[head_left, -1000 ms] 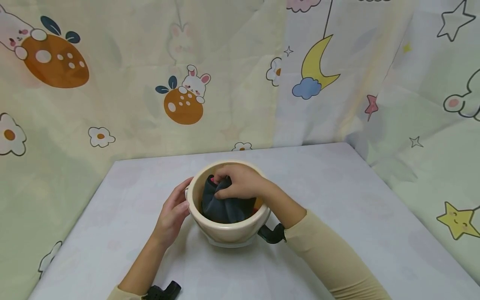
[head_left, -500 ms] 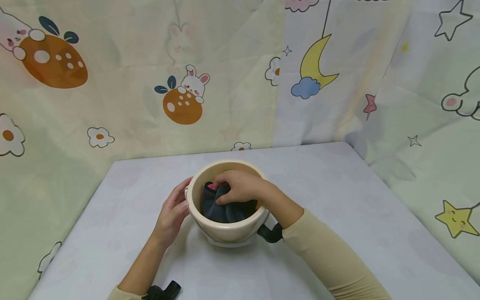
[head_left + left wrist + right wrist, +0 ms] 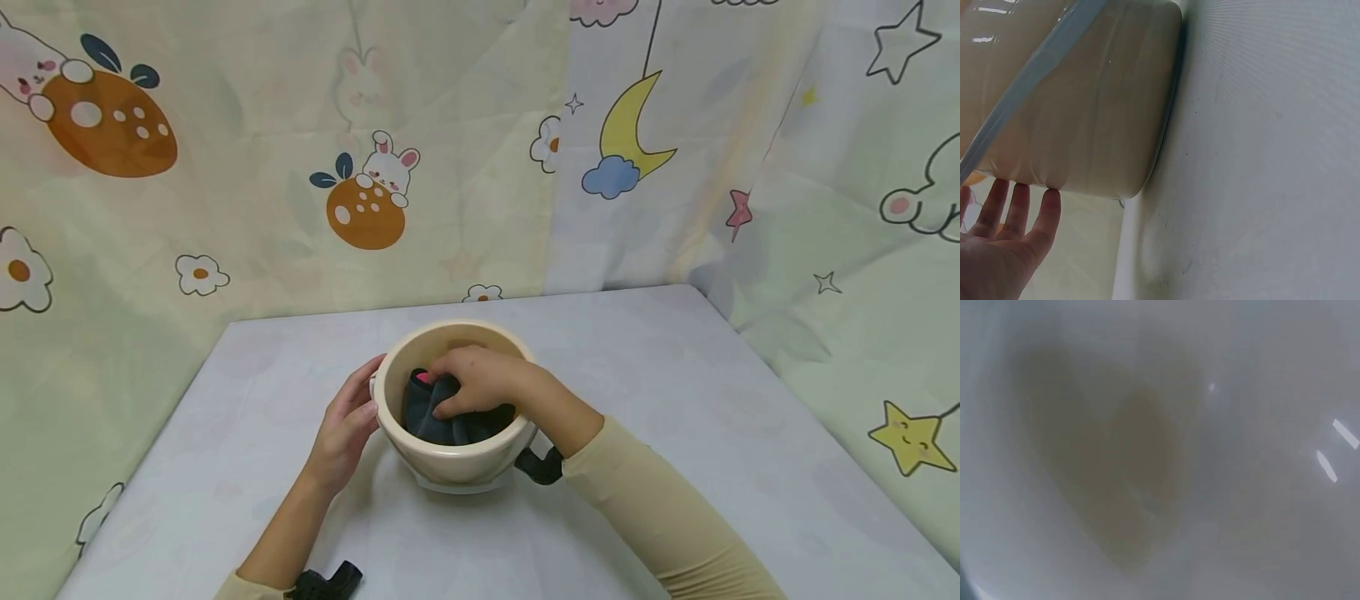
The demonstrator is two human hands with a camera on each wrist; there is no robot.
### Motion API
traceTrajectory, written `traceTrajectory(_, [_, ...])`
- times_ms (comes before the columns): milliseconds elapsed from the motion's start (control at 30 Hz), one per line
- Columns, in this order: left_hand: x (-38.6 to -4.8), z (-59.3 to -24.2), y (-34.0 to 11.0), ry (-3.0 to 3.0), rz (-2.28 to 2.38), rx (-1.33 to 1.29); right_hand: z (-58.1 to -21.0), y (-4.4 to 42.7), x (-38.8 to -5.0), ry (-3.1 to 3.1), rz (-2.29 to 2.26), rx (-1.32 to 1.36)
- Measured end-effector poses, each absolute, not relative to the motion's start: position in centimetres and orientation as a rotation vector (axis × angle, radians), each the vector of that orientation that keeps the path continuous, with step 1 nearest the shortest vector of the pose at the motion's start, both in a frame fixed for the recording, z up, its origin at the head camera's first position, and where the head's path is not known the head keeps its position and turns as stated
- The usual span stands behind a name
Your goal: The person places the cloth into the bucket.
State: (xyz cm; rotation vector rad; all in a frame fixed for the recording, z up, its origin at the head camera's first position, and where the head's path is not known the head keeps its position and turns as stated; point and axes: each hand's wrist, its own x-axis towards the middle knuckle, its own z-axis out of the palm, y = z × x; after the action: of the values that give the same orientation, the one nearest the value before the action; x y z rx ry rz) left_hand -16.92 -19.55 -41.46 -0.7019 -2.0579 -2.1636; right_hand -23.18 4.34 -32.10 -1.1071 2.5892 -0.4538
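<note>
A cream bucket (image 3: 450,468) stands upright on the table. Inside it is a dark blue-grey cloth item (image 3: 431,425) with a bit of pink showing at its top left; its exact kind cannot be told. My right hand (image 3: 480,379) reaches down past the rim and pinches the cloth between thumb and fingers. Against the bucket's left outer side rests my left hand (image 3: 347,425), its fingers fairly straight. In the left wrist view the left hand's fingertips (image 3: 1052,195) touch the bucket wall (image 3: 1097,125). The right wrist view shows only a blurred pale surface.
A grey-blue strap-like handle (image 3: 1029,75) crosses the bucket's outside in the left wrist view. The white-covered table (image 3: 645,375) extends around the bucket. Behind it hangs a printed cloth backdrop (image 3: 262,167). Black wrist mounts (image 3: 542,467) sit at both forearms.
My right hand has sunk a little deeper into the bucket, and the cloth item has gone down with it. The left hand and the bucket stay put.
</note>
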Motion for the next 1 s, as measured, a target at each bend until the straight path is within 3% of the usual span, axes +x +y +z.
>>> traceTrajectory(533, [-16.8,-41.3,-19.5,-2.064,-2.172,-0.68,-32.0,4.4,-23.1,2.618,-0.524,-1.17])
traceTrajectory(1000, [-16.8,-41.4,-19.5,-2.087,-2.164,-0.643,-31.0,5.1,-22.7,2.715,-1.093,-1.183])
